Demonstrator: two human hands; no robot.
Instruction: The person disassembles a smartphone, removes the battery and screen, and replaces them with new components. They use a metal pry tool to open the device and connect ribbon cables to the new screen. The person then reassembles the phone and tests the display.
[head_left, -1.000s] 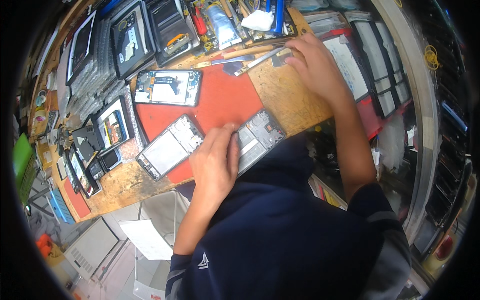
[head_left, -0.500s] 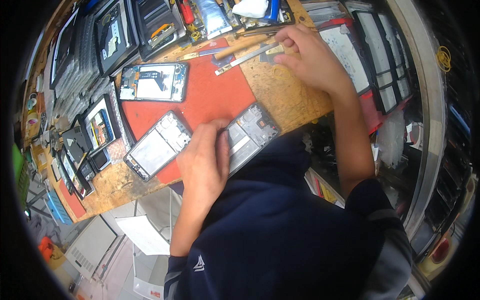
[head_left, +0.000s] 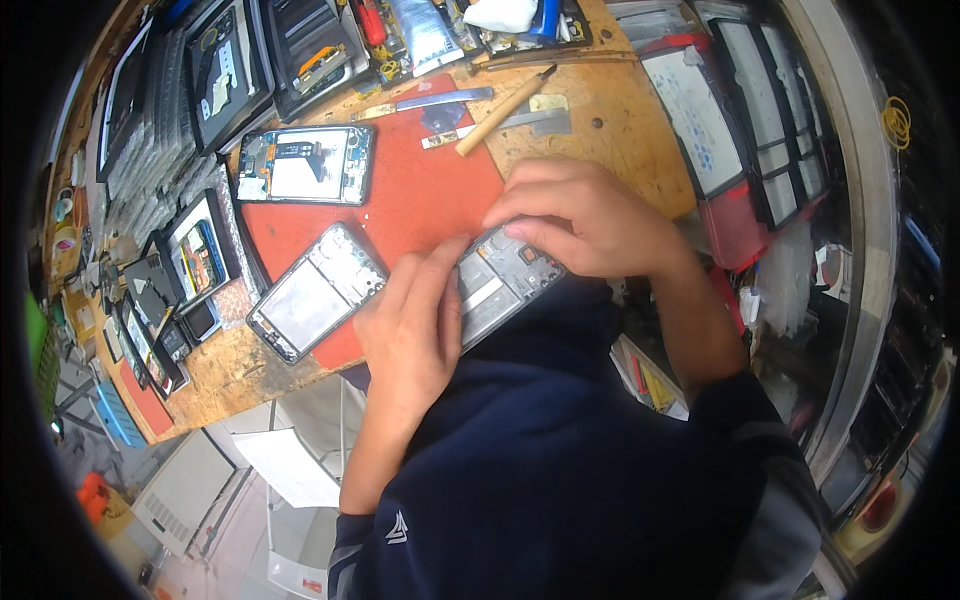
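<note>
A grey phone mid-frame (head_left: 497, 283) is tilted at the table's front edge, close to my body. My left hand (head_left: 412, 315) is closed around its left side, with the thumb along the edge. At its top end my right hand (head_left: 575, 215) has thumb and fingers bent together on the rim; the fingertips are partly hidden. A second phone mid-frame (head_left: 316, 295) lies to the left of my left hand. Farther back, an opened phone (head_left: 305, 165) with a white inner panel and blue circuit board rests on the red mat (head_left: 420, 200).
Beyond my hands lie a wooden-handled tool (head_left: 505, 110), a flat metal blade (head_left: 445, 99) and a metal strip (head_left: 440, 141). Stacked phone parts (head_left: 165, 130) crowd the left side. Framed panels (head_left: 690, 120) stand at the right of the wooden table (head_left: 610, 130).
My right hand has come down from the tools at the back to the top of the phone mid-frame. The wooden-handled tool has turned and now lies across the metal strip.
</note>
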